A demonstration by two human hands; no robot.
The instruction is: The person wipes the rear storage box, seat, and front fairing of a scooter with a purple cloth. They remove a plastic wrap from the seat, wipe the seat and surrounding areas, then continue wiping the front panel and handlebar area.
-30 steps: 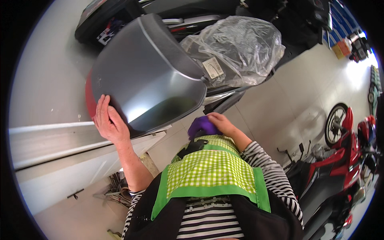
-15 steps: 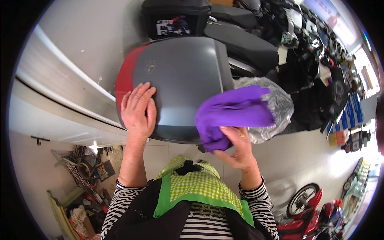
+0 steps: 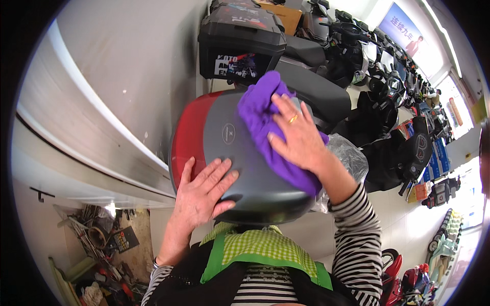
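A dark grey motorcycle top case (image 3: pixel 245 163) with a red rear panel (image 3: pixel 193 132) lies in front of me. My left hand (image 3: pixel 201 194) rests on its near rear corner with the fingers spread and nothing in them. On the right part of the lid, my right hand (image 3: pixel 301 135) presses a bunched purple cloth (image 3: pixel 260 115) against the surface, its fingers gripping into the folds. The cloth trails toward me down the lid's right side. Clear crumpled plastic (image 3: pixel 347 155) shows just right of the case, partly hidden behind my forearm.
A black top case with stickers (image 3: pixel 240 48) stands beyond the grey one. Motorcycle seats (image 3: pixel 311 92) and rows of parked bikes (image 3: pixel 393 84) fill the far right. At left runs a pale wall (image 3: pixel 138 76); parts and scrap (image 3: pixel 97 232) lie at lower left.
My right hand has carried the purple cloth from the case's near right side up onto its lid. The case sits lower in view, and my left hand rests nearer its front edge.
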